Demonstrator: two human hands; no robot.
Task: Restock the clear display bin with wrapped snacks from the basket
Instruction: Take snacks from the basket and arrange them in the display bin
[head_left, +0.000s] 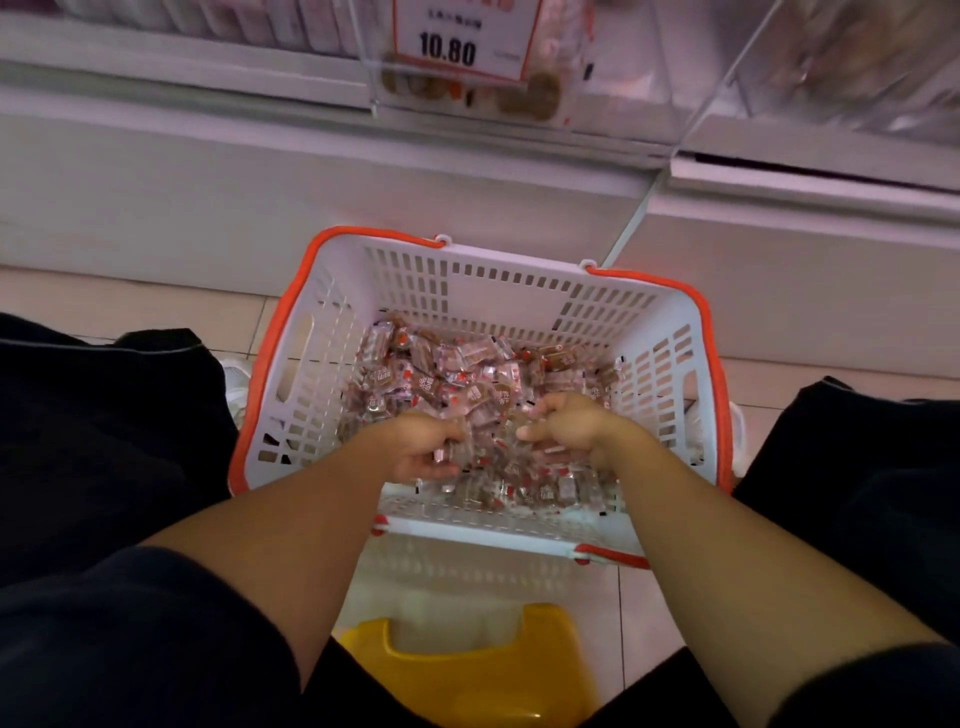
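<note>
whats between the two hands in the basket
Only wrapped snacks: in the head view, loose packets fill the gap between the left hand and right hand, both inside the basket.

You wear a dark, near-black short-sleeved top; its sleeves (171, 613) end above your elbows, leaving both forearms bare. Your left hand (421, 447) and right hand (566, 426) are bare too, with no gloves, rings, watch or bands showing. Dark trousers (88, 441) cover both legs, with a thin pale seam line across the left knee.
</note>
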